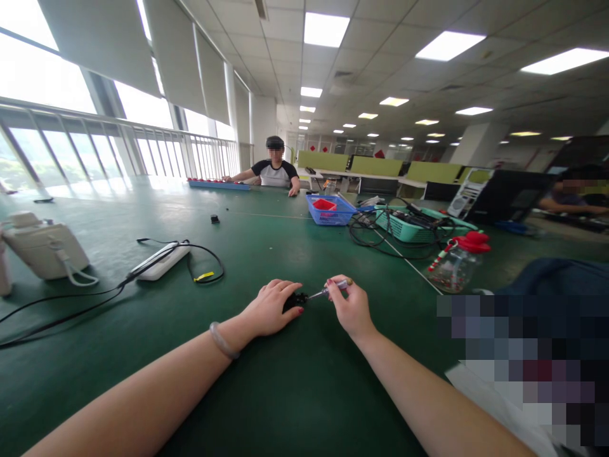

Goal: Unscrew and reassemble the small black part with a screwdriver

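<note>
On the green table, my left hand (271,308) is closed around a small black part (295,299), pressing it against the surface; the fingers cover much of it, so its exact kind cannot be made out. My right hand (351,308) grips a screwdriver (333,289) by its clear handle. The screwdriver lies almost level and points left, its metal tip at the right end of the black part. Whether the tip sits in a screw is too small to tell.
Left of my hands lie a white power bank (164,260) and black cables (118,289). A blue basket (328,212), a green basket (404,227) with tangled cables and a red-lidded jar (459,263) stand to the right. Across the table sits a person (275,168).
</note>
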`<state>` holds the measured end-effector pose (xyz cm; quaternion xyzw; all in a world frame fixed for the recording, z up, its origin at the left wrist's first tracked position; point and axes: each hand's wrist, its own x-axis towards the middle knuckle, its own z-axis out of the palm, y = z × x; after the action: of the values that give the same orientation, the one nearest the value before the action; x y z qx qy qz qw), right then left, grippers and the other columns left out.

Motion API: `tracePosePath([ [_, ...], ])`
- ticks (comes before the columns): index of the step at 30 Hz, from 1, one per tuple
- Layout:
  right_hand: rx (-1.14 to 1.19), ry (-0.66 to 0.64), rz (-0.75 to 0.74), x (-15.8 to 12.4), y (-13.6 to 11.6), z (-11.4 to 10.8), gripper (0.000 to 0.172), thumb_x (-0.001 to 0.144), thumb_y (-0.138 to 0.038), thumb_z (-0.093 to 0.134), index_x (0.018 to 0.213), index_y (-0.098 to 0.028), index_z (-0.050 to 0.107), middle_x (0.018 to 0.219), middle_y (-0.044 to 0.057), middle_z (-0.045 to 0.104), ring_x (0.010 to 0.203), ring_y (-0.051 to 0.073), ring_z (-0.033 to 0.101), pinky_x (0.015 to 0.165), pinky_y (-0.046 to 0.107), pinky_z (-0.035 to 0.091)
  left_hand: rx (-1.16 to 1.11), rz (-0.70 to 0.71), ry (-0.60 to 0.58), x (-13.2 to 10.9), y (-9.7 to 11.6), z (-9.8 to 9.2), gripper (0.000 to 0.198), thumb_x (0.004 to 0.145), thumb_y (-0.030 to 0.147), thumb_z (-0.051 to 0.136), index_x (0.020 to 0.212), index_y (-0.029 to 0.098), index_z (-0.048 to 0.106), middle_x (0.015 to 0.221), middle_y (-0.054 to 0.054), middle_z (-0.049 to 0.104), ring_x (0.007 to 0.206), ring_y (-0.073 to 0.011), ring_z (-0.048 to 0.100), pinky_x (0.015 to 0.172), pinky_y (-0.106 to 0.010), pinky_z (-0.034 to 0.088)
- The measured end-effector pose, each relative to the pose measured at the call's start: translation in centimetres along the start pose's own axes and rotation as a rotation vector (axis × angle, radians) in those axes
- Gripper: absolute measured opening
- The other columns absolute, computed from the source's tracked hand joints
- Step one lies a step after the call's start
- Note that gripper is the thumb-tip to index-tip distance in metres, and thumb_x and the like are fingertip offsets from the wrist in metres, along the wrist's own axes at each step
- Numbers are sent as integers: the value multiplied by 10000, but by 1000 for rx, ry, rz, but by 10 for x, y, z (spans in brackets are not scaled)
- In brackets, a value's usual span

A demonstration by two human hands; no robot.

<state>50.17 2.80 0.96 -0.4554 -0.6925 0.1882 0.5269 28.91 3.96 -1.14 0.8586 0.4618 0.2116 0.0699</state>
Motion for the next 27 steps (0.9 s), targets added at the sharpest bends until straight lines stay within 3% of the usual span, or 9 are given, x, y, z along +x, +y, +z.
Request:
tracePosePath([
  [4,49,105,10,2,8,-2,271,894,-412,508,785,-189,615,695,27,633,643,171,583,635,291,454,11,-36,11,5,9,5,579,840,558,513,1346,282,462,1329,-71,549,1239,-296,435,1035,-495,361],
  [8,80,185,45,6,17,-4,308,866,-471,518,784,-189,610,647,25,618,602,175,573,597,297,458,-4,15,0,8,16,9,372,868,459,524,1187,275,577,1194,-48,624,1146,-261,490,1005,-452,389],
  [18,92,130,71,4,15,-4,325,871,-491,504,805,-190,604,674,40,614,601,181,564,546,292,447,-17,17,-39,-13,24,0,271,896,369,492,1128,259,579,1149,-74,594,1089,-247,500,971,-434,417],
  [22,88,93,49,2,11,-4,300,892,-460,486,803,-196,597,669,30,599,584,173,547,531,287,436,-24,-40,-55,-40,7,-18,273,912,373,453,1135,272,573,1150,-65,586,1097,-232,498,970,-413,416],
  [27,75,45,22,1,8,-3,283,898,-441,482,794,-202,595,673,24,607,573,170,549,528,288,438,41,-179,-6,-79,-51,-44,308,914,413,417,1119,260,587,1133,-66,604,1087,-238,514,967,-410,411],
])
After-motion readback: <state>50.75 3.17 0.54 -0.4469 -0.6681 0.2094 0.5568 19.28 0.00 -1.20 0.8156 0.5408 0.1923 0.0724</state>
